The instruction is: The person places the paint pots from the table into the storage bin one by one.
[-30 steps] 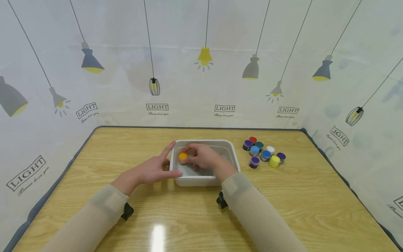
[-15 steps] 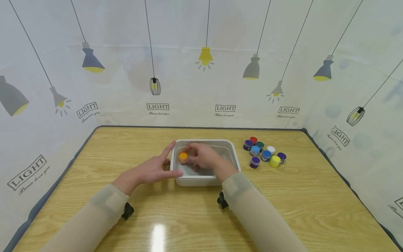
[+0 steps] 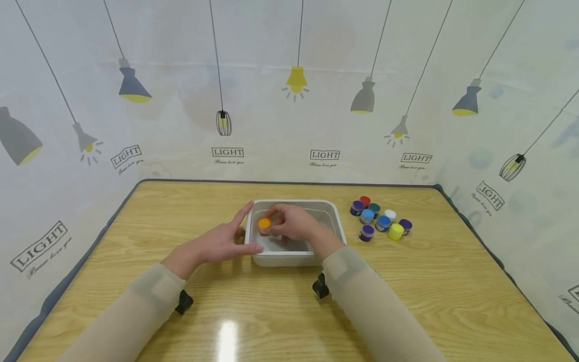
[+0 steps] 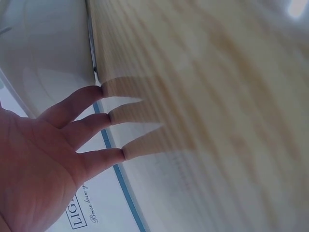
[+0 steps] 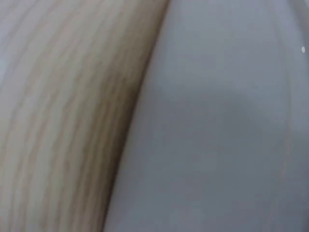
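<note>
In the head view, a white rectangular tray [image 3: 289,260] stands on the wooden table. My right hand [image 3: 291,223] reaches into it and pinches a small paint jar with an orange lid [image 3: 264,222] near the tray's left end. My left hand [image 3: 221,244] is spread at that end, thumb over the front left corner and index finger along the back left one. In the left wrist view, several straight fingers [image 4: 89,124] of this hand reach down to the tabletop beside the tray wall [image 4: 48,58]. The right wrist view has only the tray's outer wall [image 5: 207,145] and table; the right hand is outside it.
Right of the tray stand several small paint jars, among them a red-lidded one [image 3: 365,201], a white-lidded one [image 3: 390,215], a yellow-lidded one [image 3: 395,231] and a purple-lidded one [image 3: 367,232]. A lamp-printed backdrop [image 3: 271,171] rises behind the table [image 3: 253,311].
Almost nothing differs. The whole head view has shifted very slightly, while both hands, the tray and the orange-lidded paint jar keep their places.
</note>
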A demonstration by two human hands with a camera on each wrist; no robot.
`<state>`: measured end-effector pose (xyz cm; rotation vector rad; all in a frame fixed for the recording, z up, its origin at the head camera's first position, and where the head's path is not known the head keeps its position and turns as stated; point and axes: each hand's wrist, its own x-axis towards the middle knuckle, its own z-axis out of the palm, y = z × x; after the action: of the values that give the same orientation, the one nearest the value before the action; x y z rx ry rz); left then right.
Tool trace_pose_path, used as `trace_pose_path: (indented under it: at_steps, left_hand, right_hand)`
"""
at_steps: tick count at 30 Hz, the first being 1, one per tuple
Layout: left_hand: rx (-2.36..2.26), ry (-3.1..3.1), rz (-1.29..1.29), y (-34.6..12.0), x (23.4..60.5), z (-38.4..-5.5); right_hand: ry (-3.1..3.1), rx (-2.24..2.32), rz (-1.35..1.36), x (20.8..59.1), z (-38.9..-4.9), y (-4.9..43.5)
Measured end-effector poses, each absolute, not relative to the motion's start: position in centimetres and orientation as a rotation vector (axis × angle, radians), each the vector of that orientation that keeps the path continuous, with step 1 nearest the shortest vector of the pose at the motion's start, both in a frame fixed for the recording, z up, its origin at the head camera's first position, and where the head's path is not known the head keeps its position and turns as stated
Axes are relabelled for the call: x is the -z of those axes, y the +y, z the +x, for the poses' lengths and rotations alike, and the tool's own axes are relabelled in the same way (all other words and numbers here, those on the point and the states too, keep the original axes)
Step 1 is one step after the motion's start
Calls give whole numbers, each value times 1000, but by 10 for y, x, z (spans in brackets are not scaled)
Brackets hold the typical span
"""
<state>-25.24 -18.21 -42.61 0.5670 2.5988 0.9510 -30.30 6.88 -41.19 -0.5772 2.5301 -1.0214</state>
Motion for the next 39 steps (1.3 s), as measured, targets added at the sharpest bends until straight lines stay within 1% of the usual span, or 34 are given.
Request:
trace_pose_path:
  at_steps: [8, 16, 27, 34, 39]
  left_hand:
    - [-949, 2601, 571, -182, 425, -251]
    - [-948, 2601, 575, -181, 426, -252]
    - [-965, 2596, 593, -182, 425, -252]
    - [-956, 2601, 592, -183, 425, -251]
    - [-955, 2598, 602, -182, 426, -252]
  right_hand:
    - [2529, 1055, -601, 398, -299, 82]
    - [2572, 1082, -670, 379, -285, 112]
    - [2667, 1222, -687, 360, -261, 179]
    - [2773, 1196, -691, 363, -245, 220]
    - [2776, 1190, -608, 371, -233, 251]
